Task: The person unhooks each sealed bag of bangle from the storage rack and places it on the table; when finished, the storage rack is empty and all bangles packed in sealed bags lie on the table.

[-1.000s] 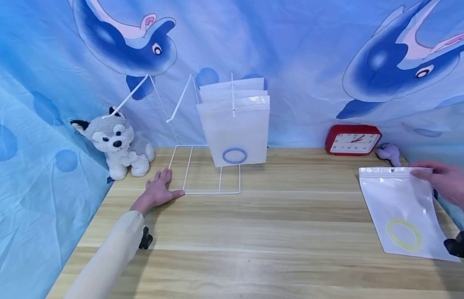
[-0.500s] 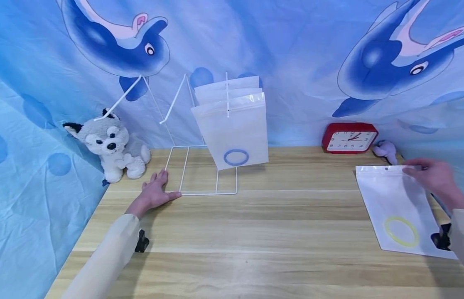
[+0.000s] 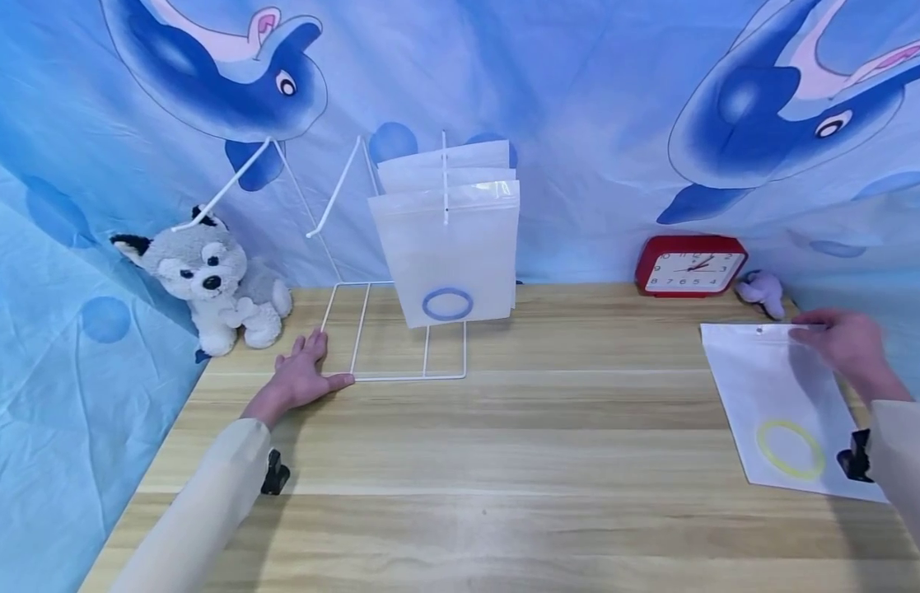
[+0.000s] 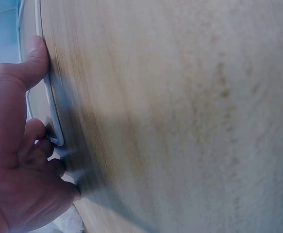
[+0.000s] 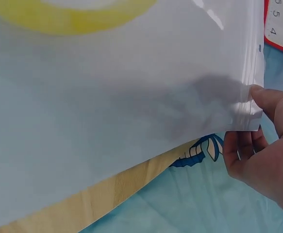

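Observation:
In the head view my left hand [image 3: 300,375] rests at the front left corner of a white wire rack [image 3: 408,379], thumb along the front bar and fingers spread by the side bar. The left wrist view shows the thumb [image 4: 36,60] against the wire. Two prongs of the rack are bare; on the right one hang several white zip bags [image 3: 448,255], the front one with a blue ring showing. At the right, my right hand [image 3: 845,346] pinches the upper right corner of another white zip bag [image 3: 771,371], thumb on top. A yellow ring [image 3: 791,449] shows in its lower part.
A grey-and-white plush husky [image 3: 222,284] sits at the left behind the rack. A red clock [image 3: 689,266] stands at the back right, beside a small purple toy [image 3: 762,292]. Behind the wooden table [image 3: 467,511] hangs a blue dolphin-print cloth [image 3: 578,107].
The whole head view has shifted slightly. My right hand and sleeve have come further into view, still at the bag's corner. The left hand stays at the rack.

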A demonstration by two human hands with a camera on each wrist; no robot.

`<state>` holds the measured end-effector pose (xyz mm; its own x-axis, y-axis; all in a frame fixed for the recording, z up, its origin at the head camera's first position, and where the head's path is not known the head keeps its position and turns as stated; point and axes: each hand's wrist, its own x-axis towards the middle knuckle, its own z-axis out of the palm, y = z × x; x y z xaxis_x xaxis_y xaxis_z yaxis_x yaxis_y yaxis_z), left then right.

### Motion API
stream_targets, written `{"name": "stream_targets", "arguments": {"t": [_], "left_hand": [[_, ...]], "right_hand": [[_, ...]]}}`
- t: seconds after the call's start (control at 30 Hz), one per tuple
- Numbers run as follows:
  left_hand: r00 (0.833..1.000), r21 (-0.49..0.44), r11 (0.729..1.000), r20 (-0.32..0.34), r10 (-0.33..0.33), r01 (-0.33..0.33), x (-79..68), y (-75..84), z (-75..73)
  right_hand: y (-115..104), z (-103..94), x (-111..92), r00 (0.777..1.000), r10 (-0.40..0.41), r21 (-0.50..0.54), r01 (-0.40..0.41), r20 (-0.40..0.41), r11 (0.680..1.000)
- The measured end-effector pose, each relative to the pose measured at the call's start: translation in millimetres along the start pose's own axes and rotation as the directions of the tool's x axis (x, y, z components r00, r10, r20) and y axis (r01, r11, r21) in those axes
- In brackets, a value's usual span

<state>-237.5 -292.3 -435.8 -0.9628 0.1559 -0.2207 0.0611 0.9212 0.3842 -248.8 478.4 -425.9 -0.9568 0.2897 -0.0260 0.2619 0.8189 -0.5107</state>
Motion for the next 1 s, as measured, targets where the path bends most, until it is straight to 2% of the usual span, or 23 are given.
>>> {"name": "stream_targets", "arguments": {"t": [0.17,0.4,0.63,0.73,0.83,1.0], "left_hand": [[1.0,-0.004,1.0,-0.001,-0.001,0.001,-1.1,-2.7,-0.1],[1.0,-0.005,1.0,-0.007,0.007,-0.007,-1.4,-2.3,-1.1],[1.0,-0.004,1.0,-0.012,0.009,-0.009,-2.0,-1.0,-2.9],[1.0,0.002,1.0,-0.011,0.004,-0.004,-2.8,-1.9,-3.1],[1.0,0.003,1.0,-0.011,0.002,-0.002,-3.3,-3.1,-3.1],[1.0,0.004,1.0,-0.01,0.003,-0.003,-0.6,-2.3,-0.6]], "right_hand": [[1,2.2,2,0.999,-0.033,-0.006,0.033,0.01,0.999],[-4,3.9,0,1.0,-0.004,-0.027,0.003,-0.016,1.0],[-6,4.2,-1,1.0,0.012,0.007,-0.011,-0.029,1.0],[-10,3.5,-2,0.998,-0.025,0.006,0.025,-0.06,1.0],[-21,0.9,-3,0.988,-0.102,-0.018,0.101,-0.12,0.995],[-54,-7.9,-13,0.966,-0.211,-0.014,0.212,-0.147,0.977]]}}
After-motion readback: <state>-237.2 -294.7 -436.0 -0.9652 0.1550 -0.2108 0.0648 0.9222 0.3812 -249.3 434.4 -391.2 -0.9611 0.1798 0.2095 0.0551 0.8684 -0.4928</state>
